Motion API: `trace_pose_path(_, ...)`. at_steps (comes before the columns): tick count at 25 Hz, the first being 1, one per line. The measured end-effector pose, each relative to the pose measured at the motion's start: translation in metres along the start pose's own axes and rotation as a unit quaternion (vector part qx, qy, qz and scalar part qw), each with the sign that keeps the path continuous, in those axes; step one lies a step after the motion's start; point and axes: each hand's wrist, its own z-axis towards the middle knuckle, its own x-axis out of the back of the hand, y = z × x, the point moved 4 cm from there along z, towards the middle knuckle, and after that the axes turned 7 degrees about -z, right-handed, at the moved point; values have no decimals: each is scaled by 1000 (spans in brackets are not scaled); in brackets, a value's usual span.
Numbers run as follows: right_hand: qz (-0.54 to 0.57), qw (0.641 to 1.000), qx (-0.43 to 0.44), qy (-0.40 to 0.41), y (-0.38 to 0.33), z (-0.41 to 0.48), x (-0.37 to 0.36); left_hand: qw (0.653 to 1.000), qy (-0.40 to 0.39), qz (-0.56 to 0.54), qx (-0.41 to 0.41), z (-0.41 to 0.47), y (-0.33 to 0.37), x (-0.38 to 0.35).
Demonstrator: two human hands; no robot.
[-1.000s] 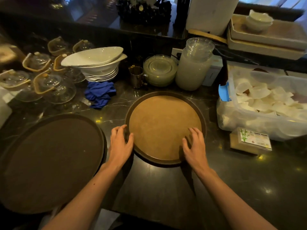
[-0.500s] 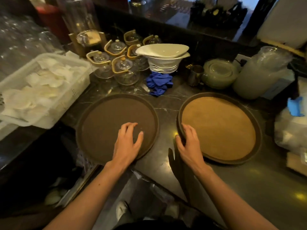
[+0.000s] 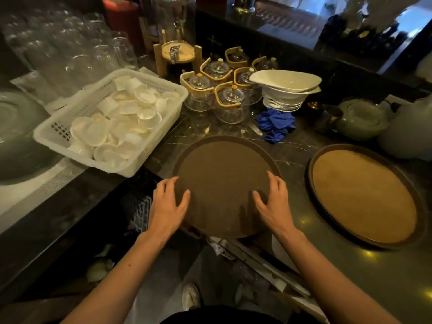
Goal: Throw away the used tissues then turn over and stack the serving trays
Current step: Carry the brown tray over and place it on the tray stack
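Observation:
A dark brown round serving tray point(image 3: 224, 178) lies flat on the black marble counter, its near edge hanging over the counter's front. My left hand point(image 3: 168, 206) rests palm down on its near left rim, fingers spread and thumb on the tray's surface. My right hand point(image 3: 273, 202) lies spread on the tray's near right part, close to the rim. Neither hand is closed around the tray. A second round tray point(image 3: 364, 195), tan inside with a dark rim, lies flat to the right, apart from the first. No tissue shows on either tray.
A white plastic basket point(image 3: 58, 134) of small white dishes stands at the left. Behind the trays are glass teapots point(image 3: 230, 105), stacked white bowls point(image 3: 286, 90) and a blue cloth point(image 3: 275, 125). A metal cup point(image 3: 328, 118) and green plates point(image 3: 361, 123) sit at the back right.
Both hands have left the tan tray and gone left to the dark brown tray. My right hand came off the tan tray's rim last. The view swung left with them.

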Motion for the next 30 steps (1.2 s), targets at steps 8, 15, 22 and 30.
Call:
trace_pose_path(8, -57, 990, -125, -16, 39, 37, 6, 990, -16, -58, 129, 38, -17, -13)
trace_pose_path(15, -9, 984, -170, -57, 55, 43, -1, 979, -7, -57, 195, 53, -13, -35)
trace_pose_path(22, 41, 980, -195, -16, 50, 29, 9, 979, 29, -71, 189, 43, -7, -29)
trace_pose_path(30, 49, 976, -198, 80, 48, -4, 40, 989, 50, -99, 94, 35, 19, -15)
